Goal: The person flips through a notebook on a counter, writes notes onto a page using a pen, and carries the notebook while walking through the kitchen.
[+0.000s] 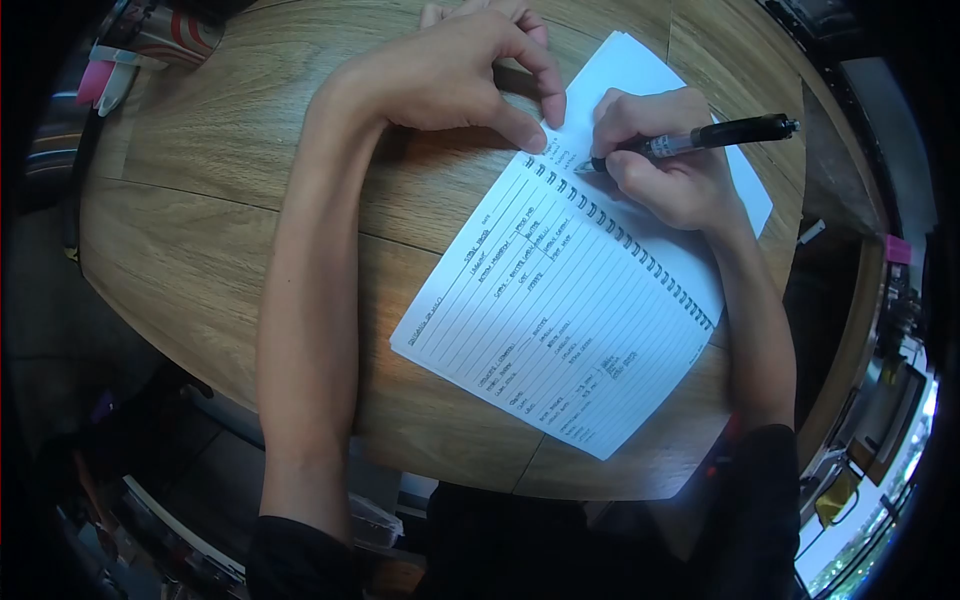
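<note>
A spiral notebook (560, 310) lies open and slanted on the wooden table, its lower page filled with handwritten lines and its upper page carrying a few small words near the binding. My right hand (670, 155) rests on the upper page, fingers closed round a black pen (745, 131) whose tip touches the paper close to the spiral. At the notebook's upper left edge is my left hand (470, 75), fingers apart and curved, the thumb and a fingertip at the page's edge. It holds nothing that I can see.
The wooden table (200, 150) has a curved edge at the left. A patterned cup (170, 35) stands at the top left, beside a pink and white object (105, 82). A pink item (897, 250) is off to the right.
</note>
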Demonstrator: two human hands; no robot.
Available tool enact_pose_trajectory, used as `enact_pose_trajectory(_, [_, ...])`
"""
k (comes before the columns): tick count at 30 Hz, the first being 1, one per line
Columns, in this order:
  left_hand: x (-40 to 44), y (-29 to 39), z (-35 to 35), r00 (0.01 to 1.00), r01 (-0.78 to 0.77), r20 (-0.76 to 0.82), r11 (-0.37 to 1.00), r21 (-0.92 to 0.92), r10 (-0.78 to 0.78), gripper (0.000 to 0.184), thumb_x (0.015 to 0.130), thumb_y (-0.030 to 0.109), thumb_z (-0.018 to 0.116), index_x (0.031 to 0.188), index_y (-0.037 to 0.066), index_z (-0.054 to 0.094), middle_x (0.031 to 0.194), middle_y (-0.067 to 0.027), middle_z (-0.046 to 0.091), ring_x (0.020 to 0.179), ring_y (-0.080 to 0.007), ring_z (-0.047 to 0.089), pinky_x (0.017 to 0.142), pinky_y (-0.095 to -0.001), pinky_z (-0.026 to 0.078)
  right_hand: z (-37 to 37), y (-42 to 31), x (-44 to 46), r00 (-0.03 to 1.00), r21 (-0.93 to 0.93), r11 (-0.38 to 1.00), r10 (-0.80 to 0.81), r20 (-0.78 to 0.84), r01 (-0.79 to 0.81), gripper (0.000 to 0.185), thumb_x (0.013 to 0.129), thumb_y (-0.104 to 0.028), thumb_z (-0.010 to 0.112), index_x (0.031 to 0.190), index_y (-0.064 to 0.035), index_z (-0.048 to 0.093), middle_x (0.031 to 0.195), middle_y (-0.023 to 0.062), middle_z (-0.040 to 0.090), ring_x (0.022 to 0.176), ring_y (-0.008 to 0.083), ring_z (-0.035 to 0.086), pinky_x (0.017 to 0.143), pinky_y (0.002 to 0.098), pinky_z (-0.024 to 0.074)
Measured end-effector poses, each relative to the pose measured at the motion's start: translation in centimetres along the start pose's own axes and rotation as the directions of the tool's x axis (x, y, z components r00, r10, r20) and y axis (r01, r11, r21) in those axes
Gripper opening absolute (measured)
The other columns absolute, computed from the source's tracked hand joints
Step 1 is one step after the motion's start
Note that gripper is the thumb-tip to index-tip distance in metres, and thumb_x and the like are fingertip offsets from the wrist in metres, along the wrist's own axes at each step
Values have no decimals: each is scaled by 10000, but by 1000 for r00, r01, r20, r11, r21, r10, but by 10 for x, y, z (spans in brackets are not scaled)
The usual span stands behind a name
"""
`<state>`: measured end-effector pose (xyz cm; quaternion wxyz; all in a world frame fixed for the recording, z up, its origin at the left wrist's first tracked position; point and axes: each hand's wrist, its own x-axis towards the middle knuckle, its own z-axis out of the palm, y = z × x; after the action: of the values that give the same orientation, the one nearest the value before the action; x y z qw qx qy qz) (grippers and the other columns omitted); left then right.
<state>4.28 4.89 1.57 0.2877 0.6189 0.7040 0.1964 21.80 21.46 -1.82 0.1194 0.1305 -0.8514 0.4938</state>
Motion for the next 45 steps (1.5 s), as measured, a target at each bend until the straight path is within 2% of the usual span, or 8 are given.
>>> enact_pose_trajectory(2, [1,-12,12,986,-57,-150,997,56,65,311,642,328,901,904,209,784,1108,35,503,1204,-193,446,1108,-474,190,1,-1,1,1000,9,1000,4,-14,-4,114,723,-79,603,734,17,665,589,60,585,489,131,511,489,283,402])
enact_pose_trajectory(9, [2,-12,12,988,-51,-145,996,67,60,312,636,328,903,905,222,785,1120,40,500,1212,-199,447,1106,-464,191,0,-3,0,997,75,994,80,-7,-80,108,733,-74,593,722,13,655,581,50,571,486,124,487,486,284,385])
enact_pose_trajectory(15, [2,-12,12,990,-18,-138,998,60,26,296,644,322,899,902,234,783,1154,36,497,1248,-199,422,1109,-455,160,-1,0,-1,999,64,997,48,-14,-47,88,729,-62,598,716,9,649,570,38,550,478,116,444,475,286,345])
enact_pose_trajectory(45, [1,-12,12,992,-4,-123,999,49,10,298,644,303,896,914,233,790,1189,27,510,1260,-203,425,1115,-450,146,-2,0,-2,998,65,996,57,5,-57,78,713,-44,590,728,4,650,578,31,548,493,103,452,488,276,340])
